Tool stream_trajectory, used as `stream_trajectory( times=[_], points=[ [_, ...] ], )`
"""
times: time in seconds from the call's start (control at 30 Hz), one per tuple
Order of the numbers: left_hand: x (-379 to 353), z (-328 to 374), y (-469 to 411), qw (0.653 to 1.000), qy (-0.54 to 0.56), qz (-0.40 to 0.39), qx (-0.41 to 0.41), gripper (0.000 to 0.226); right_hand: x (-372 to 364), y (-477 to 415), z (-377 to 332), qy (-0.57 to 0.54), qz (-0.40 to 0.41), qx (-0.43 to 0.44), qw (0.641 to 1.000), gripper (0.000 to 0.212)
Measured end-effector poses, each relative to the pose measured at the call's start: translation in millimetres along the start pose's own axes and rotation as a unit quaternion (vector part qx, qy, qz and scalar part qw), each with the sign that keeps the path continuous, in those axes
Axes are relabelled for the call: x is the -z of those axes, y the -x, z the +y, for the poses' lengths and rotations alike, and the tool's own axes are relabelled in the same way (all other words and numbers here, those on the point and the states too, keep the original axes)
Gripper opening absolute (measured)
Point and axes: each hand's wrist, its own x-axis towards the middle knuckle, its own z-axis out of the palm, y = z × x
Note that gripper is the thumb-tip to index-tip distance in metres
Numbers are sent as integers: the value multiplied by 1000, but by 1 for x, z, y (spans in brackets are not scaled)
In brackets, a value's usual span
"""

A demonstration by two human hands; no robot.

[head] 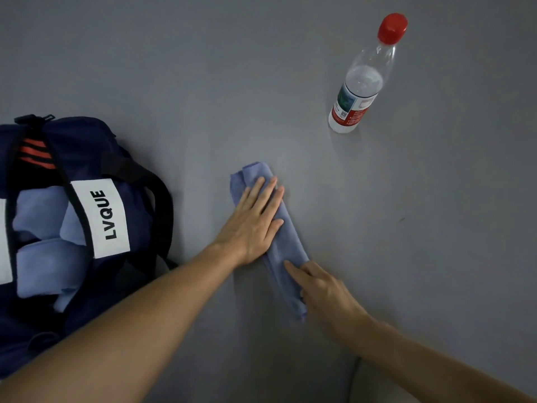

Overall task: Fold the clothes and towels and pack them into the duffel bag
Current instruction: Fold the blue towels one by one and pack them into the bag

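A blue towel (286,251) lies folded into a long narrow strip on the grey surface, running from upper left to lower right. My left hand (254,221) presses flat on its upper half with straight fingers. My right hand (322,289) touches the lower half, index finger stretched across the cloth, the thumb side at the towel's edge. At the left stands the open navy duffel bag (128,205) with a white LVQUE label; several light blue folded pieces (43,239) sit inside it.
A clear plastic water bottle (361,82) with a red cap stands upright at the upper right, apart from the towel. The bag's black strap (162,199) curves toward the towel. Grey surface stretches all around.
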Motion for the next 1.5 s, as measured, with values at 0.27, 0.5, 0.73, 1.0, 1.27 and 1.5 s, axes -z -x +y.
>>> stream_trajectory(
  times=[0.27, 0.5, 0.73, 1.0, 1.27, 1.5],
  points=[
    [-4, 5, 1, 995, -82, 51, -11, 65, -13, 3, -9, 29, 102, 186, 977, 52],
    [-6, 1, 7, 997, -76, -1, 4, 69, 4, -1, 39, 297, 36, 261, 918, 74],
    [16, 35, 58, 987, 101, 127, -23, 38, -3, -7, 12, 99, 186, 198, 957, 32],
    [14, 40, 94, 966, 224, 61, 114, 44, 10, -33, -20, -169, 146, -129, 966, 38],
    [21, 49, 57, 920, 264, 104, 268, 30, 22, -45, -12, 141, 237, 105, 955, 39],
    [-3, 37, 60, 969, 67, 216, 100, 47, 17, -51, 12, 284, 158, 158, 932, 70]
  ],
)
